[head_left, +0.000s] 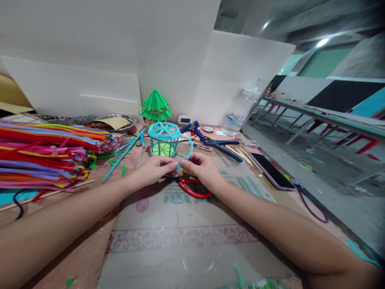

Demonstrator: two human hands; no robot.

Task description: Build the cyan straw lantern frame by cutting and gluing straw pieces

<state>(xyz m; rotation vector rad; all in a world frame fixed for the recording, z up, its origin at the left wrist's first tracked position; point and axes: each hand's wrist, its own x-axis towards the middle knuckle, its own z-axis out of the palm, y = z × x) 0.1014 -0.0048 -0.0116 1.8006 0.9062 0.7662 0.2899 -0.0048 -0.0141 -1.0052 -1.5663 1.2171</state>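
Note:
Over the middle of the board, my left hand [164, 166] and my right hand [202, 167] meet, fingertips almost touching. Both pinch a light-blue pipe cleaner [190, 148], whose free end curves up above my right fingers. Just beyond my hands stands a light-blue, many-sided frame [164, 136] with upright posts, a spoked top and a yellow-green base. A green tiered roof model [155, 105] rises behind it. Red-handled scissors [195, 194] lie beneath my hands, their blades partly hidden.
Bundles of colourful pipe cleaners [45, 156] fill the left side. A blue glue gun [194, 129], dark-handled pliers [225, 146], wooden sticks [242, 155] and a phone [272, 171] lie to the right. A metal bowl [129, 123] sits at the back, and a plastic bottle [237, 116] stands near the panel.

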